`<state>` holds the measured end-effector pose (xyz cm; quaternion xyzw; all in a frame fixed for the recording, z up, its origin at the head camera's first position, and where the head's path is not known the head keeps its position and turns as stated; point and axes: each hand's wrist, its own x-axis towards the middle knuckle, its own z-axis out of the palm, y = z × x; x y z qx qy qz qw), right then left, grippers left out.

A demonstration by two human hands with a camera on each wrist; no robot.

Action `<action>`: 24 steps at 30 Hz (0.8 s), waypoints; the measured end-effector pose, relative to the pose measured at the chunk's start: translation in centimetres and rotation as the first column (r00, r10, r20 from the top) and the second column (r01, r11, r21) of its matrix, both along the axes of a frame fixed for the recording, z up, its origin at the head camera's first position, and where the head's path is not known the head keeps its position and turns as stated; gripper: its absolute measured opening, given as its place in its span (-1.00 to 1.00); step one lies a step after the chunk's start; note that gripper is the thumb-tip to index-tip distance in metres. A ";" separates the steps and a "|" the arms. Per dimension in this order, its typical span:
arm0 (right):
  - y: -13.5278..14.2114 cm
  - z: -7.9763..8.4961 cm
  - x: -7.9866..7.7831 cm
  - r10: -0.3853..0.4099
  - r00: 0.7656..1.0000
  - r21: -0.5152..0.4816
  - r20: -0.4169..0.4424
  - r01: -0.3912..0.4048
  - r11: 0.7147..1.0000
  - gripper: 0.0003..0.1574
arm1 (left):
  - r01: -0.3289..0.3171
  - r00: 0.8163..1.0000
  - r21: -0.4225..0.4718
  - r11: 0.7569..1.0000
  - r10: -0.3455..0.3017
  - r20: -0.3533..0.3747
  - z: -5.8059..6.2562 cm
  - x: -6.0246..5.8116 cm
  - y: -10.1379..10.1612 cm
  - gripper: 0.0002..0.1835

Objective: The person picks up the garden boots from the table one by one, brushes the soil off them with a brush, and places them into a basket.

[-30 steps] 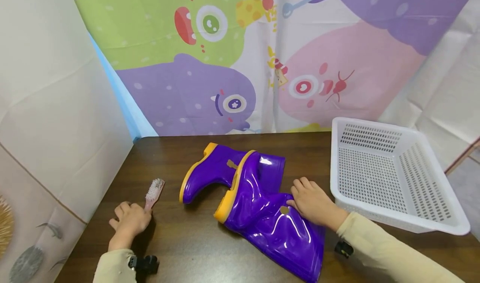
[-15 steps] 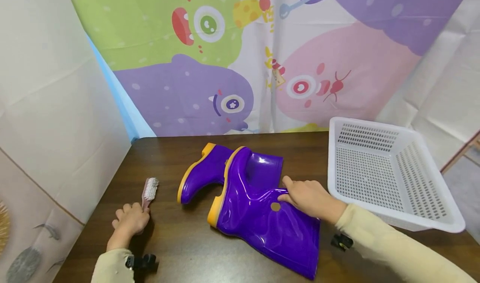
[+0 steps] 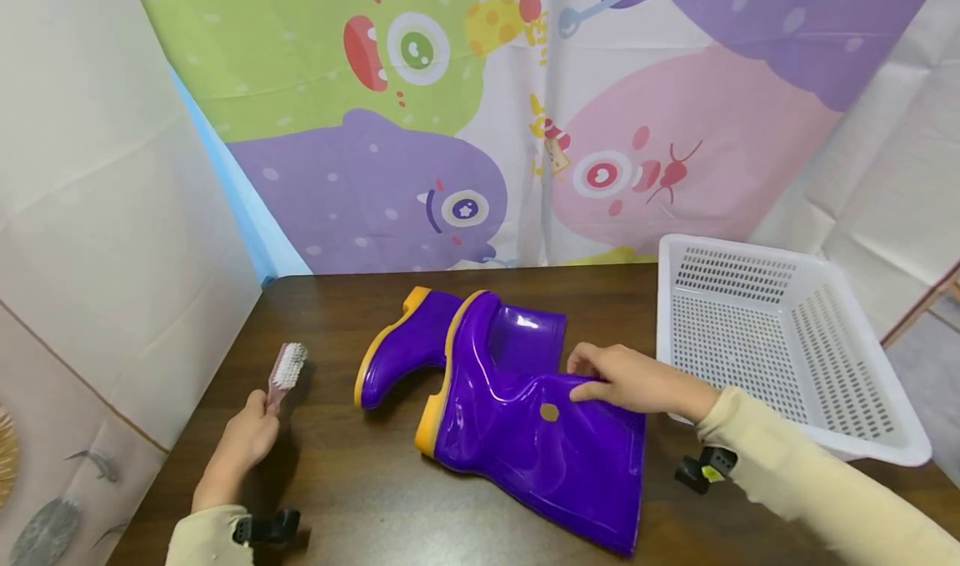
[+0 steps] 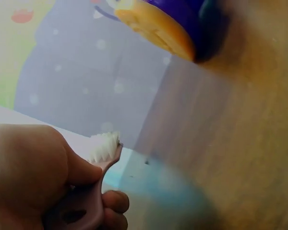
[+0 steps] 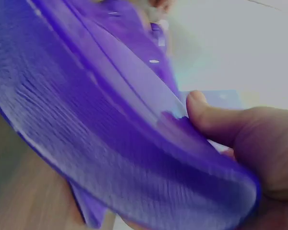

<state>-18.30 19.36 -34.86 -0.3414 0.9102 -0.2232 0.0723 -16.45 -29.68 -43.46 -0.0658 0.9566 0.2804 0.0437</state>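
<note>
Left hand [image 3: 243, 441], nearest the table's near left, has its fingers curled round the handle of a brush [image 3: 288, 368]; bristles point up and to the right, the brush's long axis running away from the person; the left wrist view shows the thumb laid on the handle. Near boot [image 3: 532, 458] lies on its side on the table [image 3: 360, 508], right of the brush and well apart from it; its sole faces the left hand, toe pointing away, and its shaft runs rightward and toward the person, opening at the right. Right hand [image 3: 633, 378] is the nearer one, in contact: it pinches the far edge of the shaft close to the opening, thumb on top; the right wrist view shows the ribbed lining. Key relation, as judged: sole on the brush side, opening on the right-hand side, bare table between brush and boot. Far boot [image 3: 408, 337] lies behind, partly under the near boot, sole also leftward; basket [image 3: 911, 445] beyond at right; printed backdrop [image 3: 337, 191] furthest.

Versus one second earlier: brush further left, hand rolled onto its side; near boot shifted left, its shaft smoother; the far boot's gold patch, visible then, now hidden.
</note>
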 end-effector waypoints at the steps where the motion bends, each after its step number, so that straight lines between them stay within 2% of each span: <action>1: 0.2 0.4 -0.1 0.016 0.999 -0.023 0.048 -0.015 1.000 -0.66 | -0.001 1.000 0.008 1.000 0.001 -0.013 0.3 0.1 0.1 -0.75; 3: 0.6 1.1 -0.3 0.037 0.989 -0.075 0.144 -0.027 0.997 -0.63 | 0.000 0.999 0.019 1.000 0.001 -0.035 0.8 0.1 0.2 -0.75; 6: 1.0 1.8 -0.6 0.051 0.948 -0.165 0.313 0.001 0.986 -0.60 | -0.003 0.998 0.035 0.999 0.005 -0.069 1.7 0.2 0.6 -0.76; 10: 1.4 2.1 -0.9 0.080 0.863 -0.270 0.499 0.067 0.961 -0.56 | -0.001 0.991 0.049 0.999 0.008 -0.135 2.6 0.3 1.2 -0.75; 13: 1.7 2.2 -1.0 0.083 0.796 -0.308 0.600 0.134 0.942 -0.53 | 0.004 0.978 0.055 0.998 0.008 -0.209 3.1 0.3 1.7 -0.76; 18: 2.3 2.2 -1.2 0.151 0.669 -0.400 0.728 0.234 0.886 -0.50 | 0.021 0.958 0.153 0.988 0.025 -0.286 3.9 0.2 2.8 -0.80; 20: 2.5 2.3 -1.2 0.198 0.630 -0.442 0.751 0.256 0.860 -0.51 | 0.033 0.952 0.193 0.981 0.028 -0.304 4.2 0.1 3.3 -0.80; 24: 2.9 2.4 -1.0 0.286 0.571 -0.513 0.770 0.286 0.809 -0.49 | 0.060 0.939 0.212 0.975 0.017 -0.344 4.7 0.0 4.0 -0.79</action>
